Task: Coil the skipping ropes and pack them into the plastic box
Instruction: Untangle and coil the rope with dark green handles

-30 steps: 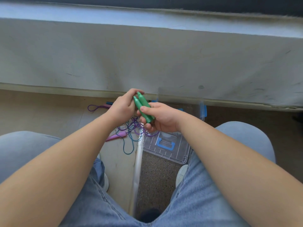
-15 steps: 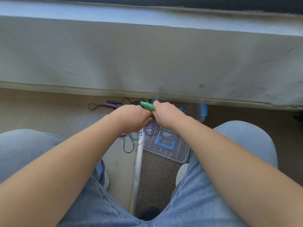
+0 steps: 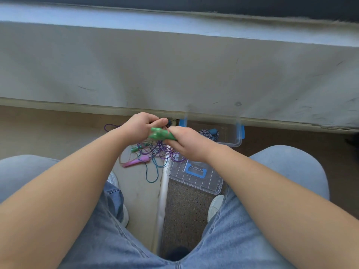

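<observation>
My right hand point(image 3: 186, 144) grips the two green handles point(image 3: 161, 133) of a skipping rope, held side by side and blurred by motion. My left hand point(image 3: 139, 127) is closed just to their left, fingers curled by the handle tips; what it pinches is hidden. Below the hands a tangle of purple and teal ropes point(image 3: 155, 152) lies on the floor, with a pink handle point(image 3: 136, 163) beside it. The clear plastic box point(image 3: 236, 141) with blue clips stands behind my right hand and holds a coiled dark blue and white rope point(image 3: 208, 133).
The box's clear lid point(image 3: 196, 177) with a blue handle lies on the floor in front of the box. A grey wall ledge point(image 3: 174, 74) rises right behind. My knees in jeans flank the floor space, white shoes below. A pale strip point(image 3: 163, 191) divides two floor surfaces.
The green handles have swung from upright to lying sideways in my right hand. Both hands dipped towards the floor, then drew slightly apart, exposing the box with its coiled rope.
</observation>
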### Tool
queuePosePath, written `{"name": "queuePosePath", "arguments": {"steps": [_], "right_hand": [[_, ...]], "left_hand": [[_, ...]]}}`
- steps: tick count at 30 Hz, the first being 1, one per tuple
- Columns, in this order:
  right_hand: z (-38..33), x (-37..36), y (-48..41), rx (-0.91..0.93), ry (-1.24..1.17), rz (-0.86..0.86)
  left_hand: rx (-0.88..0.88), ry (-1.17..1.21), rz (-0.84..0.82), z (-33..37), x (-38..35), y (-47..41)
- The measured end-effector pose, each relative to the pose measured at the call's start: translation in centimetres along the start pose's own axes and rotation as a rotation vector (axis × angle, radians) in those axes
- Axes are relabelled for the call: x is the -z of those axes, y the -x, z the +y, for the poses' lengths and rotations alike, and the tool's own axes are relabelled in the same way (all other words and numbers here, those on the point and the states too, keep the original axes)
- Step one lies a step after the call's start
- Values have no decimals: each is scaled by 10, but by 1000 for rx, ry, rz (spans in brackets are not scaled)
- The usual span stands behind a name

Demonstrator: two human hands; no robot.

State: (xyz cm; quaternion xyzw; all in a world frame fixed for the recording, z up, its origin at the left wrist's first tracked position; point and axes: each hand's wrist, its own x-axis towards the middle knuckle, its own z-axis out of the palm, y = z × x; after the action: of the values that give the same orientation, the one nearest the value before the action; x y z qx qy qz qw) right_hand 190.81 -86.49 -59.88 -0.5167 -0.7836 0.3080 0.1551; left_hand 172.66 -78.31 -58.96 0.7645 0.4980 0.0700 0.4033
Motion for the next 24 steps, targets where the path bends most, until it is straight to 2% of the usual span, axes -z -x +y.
{"name": "queuePosePath", "arguments": {"steps": [3,6,9,11,13,17,21,24], "right_hand": [[-1,5,1,-49,-44,146],[3,6,-3,-179,-32,257],[11,8,-5,-321,8,306],[15,8,-5,-366,42,274],[17,7,-4,-336,106,205],[18,6,-2,-259,196,81],[13,7,1,-215,152,11],[11,4,2,-196,188,-123]], "left_hand": [[84,111,20,0,-13,1],[57,-69,54,12,-27,5],[-78,-247,-3,19,-32,14],[-211,-359,-55,22,-34,18],[-327,-452,-55,23,-32,16],[-522,-626,56,21,-17,9],[-529,-563,255,16,-1,2],[-487,-493,304,10,5,-1]]}}
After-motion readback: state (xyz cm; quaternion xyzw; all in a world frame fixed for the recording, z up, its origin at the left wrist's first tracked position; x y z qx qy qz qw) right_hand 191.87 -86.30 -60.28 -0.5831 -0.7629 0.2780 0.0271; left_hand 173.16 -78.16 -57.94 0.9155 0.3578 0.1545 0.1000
